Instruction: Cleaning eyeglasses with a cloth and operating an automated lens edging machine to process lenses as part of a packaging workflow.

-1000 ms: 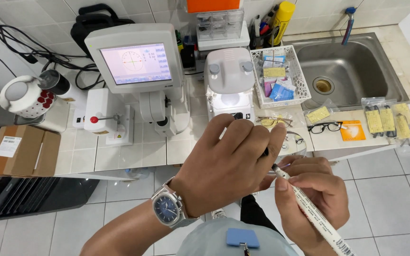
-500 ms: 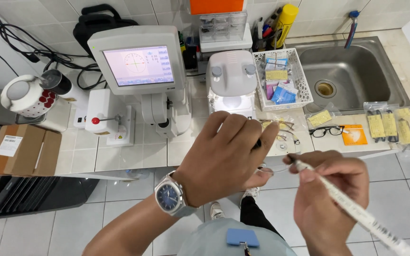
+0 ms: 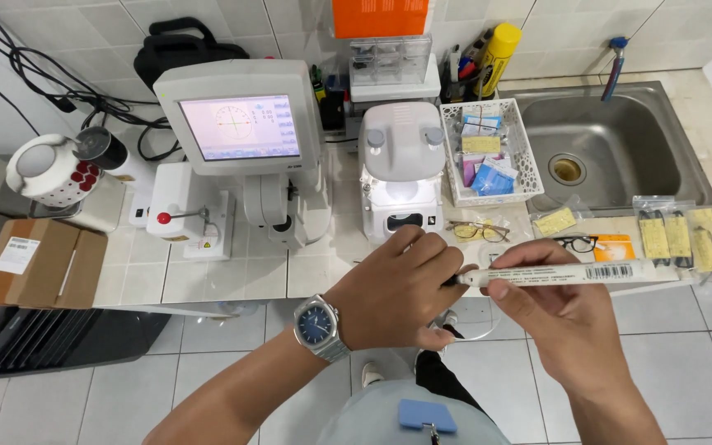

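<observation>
Now the long white marker pen (image 3: 574, 274) lies flat, side to side, where a moment ago it pointed down toward the floor. From the head view, the right hand (image 3: 566, 325) has its grip closed around the pen near its left end, with the thumb and fingers on top. The left hand (image 3: 401, 288) is curled shut at the pen's dark tip, but what it pinches there is hidden by its own fingers. A silver watch (image 3: 320, 327) with a blue face sits on the left wrist. Both hands hang in front of the white tiled tabletop (image 3: 232, 276). Behind them lie two pairs of glasses (image 3: 475, 230), partly hidden. Farther back stand a screen machine (image 3: 241, 128), a white basket (image 3: 488, 152) and a steel sink (image 3: 611, 148).
</observation>
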